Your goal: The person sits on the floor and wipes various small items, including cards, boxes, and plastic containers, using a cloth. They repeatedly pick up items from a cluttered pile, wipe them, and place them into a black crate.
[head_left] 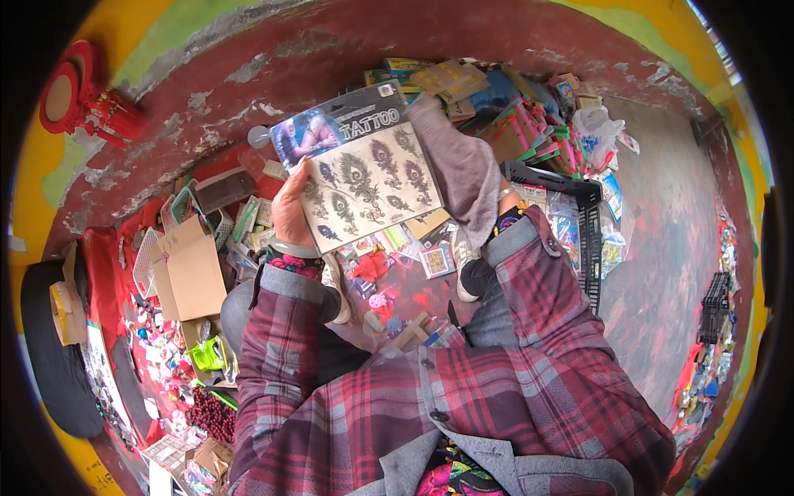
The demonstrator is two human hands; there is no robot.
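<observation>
A flat packet of temporary tattoos [364, 178] is held up in front of me, tilted, with dark feather designs on a pale sheet and a picture across its top. My left hand [290, 211] grips its left edge, thumb over the front and the other fingers hidden behind. A grey-mauve cloth [463, 169] hangs against the packet's right edge. Most of my right hand [509, 200] is covered by this cloth, which it holds; only a part near the wrist shows.
Beside my left leg stands an open cardboard box [192, 277] near white baskets and small goods. A black plastic crate [589, 240] with packets sits at the right. Colourful packaged items [529, 132] pile against the peeling red wall [314, 58]. Small toys [380, 299] lie between my feet.
</observation>
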